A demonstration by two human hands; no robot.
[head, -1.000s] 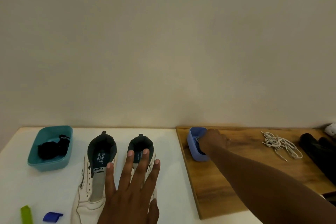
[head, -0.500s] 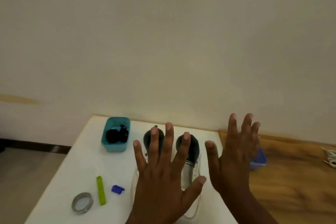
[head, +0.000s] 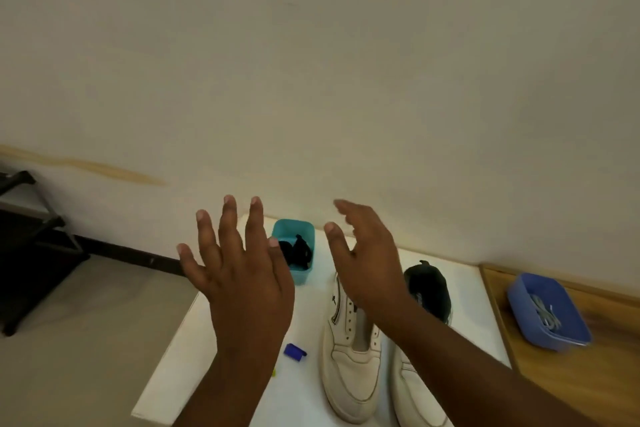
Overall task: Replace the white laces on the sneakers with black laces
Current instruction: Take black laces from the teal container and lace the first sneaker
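Two hands are hovering above the white worktop (head: 304, 392) as I am watching through the head camera, and neither is holding anything. My left hand (head: 242, 284) is spreading its fingers wide and straight, palm down, so its grip is loose and empty. My right hand (head: 367, 263) is reaching forward with fingers extended and slightly relaxed, also gripping nothing. Both white sneakers (head: 349, 367) are lying side by side on the worktop under the right forearm, toes pointing toward me, and their eyelets are showing bare with no laces threaded. Black laces (head: 298, 253) are sitting bundled in a teal tub (head: 294, 229) near the far edge, just beyond the left hand's fingertips. White laces (head: 547, 312) are lying in a blue tray (head: 519, 302) resting on a wooden board (head: 588, 385) to the right of the sneakers. One small blue clip (head: 295, 351) is lying on the worktop between my left wrist and the nearer sneaker. Beyond the worktop's left edge a dark rack (head: 31, 253) is standing on the floor.
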